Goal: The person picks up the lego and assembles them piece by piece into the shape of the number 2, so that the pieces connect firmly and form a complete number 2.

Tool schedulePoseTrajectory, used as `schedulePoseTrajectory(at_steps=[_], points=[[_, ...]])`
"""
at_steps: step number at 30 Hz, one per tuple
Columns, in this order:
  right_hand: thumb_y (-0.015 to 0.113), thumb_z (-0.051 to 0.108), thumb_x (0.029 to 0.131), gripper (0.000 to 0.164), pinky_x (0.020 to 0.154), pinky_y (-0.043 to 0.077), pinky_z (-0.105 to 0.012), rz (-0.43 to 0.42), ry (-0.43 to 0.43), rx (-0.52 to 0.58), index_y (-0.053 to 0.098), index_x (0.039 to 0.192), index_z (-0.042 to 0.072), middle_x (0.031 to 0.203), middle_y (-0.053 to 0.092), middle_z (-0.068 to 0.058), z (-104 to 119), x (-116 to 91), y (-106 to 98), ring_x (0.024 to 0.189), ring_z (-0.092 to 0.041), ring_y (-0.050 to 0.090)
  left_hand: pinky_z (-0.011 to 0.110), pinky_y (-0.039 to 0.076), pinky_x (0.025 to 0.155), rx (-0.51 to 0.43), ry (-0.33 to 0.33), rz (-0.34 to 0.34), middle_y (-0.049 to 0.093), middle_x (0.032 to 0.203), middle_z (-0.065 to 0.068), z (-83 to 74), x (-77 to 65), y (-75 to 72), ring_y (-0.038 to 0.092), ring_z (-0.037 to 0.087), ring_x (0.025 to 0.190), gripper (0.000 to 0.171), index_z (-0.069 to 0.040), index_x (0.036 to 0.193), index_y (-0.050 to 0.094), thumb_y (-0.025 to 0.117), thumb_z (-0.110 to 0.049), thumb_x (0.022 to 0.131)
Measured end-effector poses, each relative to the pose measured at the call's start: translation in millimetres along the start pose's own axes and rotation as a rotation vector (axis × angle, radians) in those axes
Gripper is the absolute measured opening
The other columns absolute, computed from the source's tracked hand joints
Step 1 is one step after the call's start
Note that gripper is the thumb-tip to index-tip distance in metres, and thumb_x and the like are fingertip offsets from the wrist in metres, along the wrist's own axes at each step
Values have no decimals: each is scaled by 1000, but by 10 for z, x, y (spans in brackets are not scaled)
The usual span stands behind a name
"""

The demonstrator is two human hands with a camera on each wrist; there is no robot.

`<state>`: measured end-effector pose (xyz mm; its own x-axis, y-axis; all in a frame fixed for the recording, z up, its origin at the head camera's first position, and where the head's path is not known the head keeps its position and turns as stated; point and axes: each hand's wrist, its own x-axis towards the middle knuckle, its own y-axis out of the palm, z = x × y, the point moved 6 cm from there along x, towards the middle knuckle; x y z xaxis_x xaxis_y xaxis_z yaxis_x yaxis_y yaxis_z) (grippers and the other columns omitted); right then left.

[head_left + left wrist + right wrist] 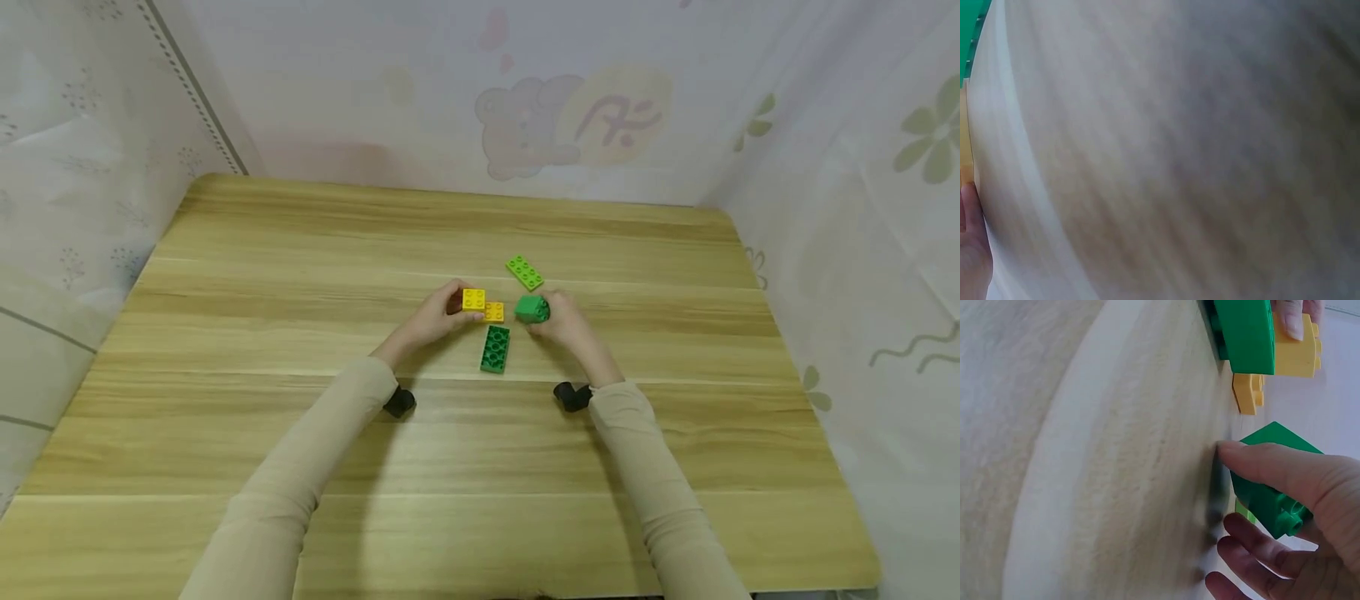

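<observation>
Wood-grain table (300, 250), toy building bricks grouped mid-surface. Left hand (433, 318): thumb and fingers clamped on yellow four-stud brick (473, 300), studs up. Just beside it on the table, a smaller-looking orange-yellow piece (495, 312), studs up, partly hidden in the head view. Right hand (566, 323): thumb and index finger pinching green brick (529, 309), brick tilted, studs toward the palm; remaining fingers loosely bent below in the right wrist view. Between the forearms, nearer the person, dark green brick (495, 350) lies upside down, hollow underside open upward, round tubes visible inside. Lime-green plate (524, 272), eight studs up, lies flat beyond the right hand. Left wrist view mostly blurred tabletop.
</observation>
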<state>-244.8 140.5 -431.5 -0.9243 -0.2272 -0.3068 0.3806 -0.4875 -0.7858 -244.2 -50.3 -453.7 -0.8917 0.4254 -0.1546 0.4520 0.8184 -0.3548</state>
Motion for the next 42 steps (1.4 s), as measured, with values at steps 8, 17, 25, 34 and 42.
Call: schedulePoseTrajectory(at_steps=[8, 17, 25, 34, 42], points=[[68, 19, 82, 56, 97, 43, -46, -50, 65, -7, 45, 126, -6, 125, 46, -24, -161, 25, -65, 113, -35, 48, 35, 41, 102, 18, 1, -1, 52, 121, 10, 3, 0, -7, 51, 22, 114, 41, -8, 123, 43, 60, -21, 88], [68, 17, 82, 55, 97, 42, -47, -82, 164, -30, 43, 124, -10, 123, 48, -26, -430, 5, -326, 112, -37, 48, 36, 40, 102, 32, 2, -7, 52, 121, 10, -4, 7, -4, 50, 22, 114, 41, -8, 123, 42, 60, -21, 88], [67, 25, 83, 56, 92, 45, -46, -53, 220, -51, 43, 123, -7, 119, 52, -23, -557, -10, -488, 108, -35, 51, 35, 40, 102, 28, 4, -7, 52, 120, 10, -12, 3, -3, 50, 22, 113, 41, -8, 123, 43, 60, -21, 88], [68, 23, 82, 65, 98, 39, -49, -199, 74, -126, 37, 134, 1, 129, 40, -24, -355, -96, -395, 117, -37, 40, 36, 39, 104, -40, 32, 5, 51, 119, 13, -2, -3, 19, 50, 24, 115, 40, -5, 122, 43, 59, -16, 88], [70, 16, 81, 52, 100, 39, -47, -252, -270, -204, 49, 127, 6, 128, 45, -18, 288, -320, -179, 118, -34, 44, 36, 42, 101, -21, 20, -4, 52, 119, 12, -16, 1, 8, 52, 23, 112, 40, -5, 122, 43, 60, -18, 88]])
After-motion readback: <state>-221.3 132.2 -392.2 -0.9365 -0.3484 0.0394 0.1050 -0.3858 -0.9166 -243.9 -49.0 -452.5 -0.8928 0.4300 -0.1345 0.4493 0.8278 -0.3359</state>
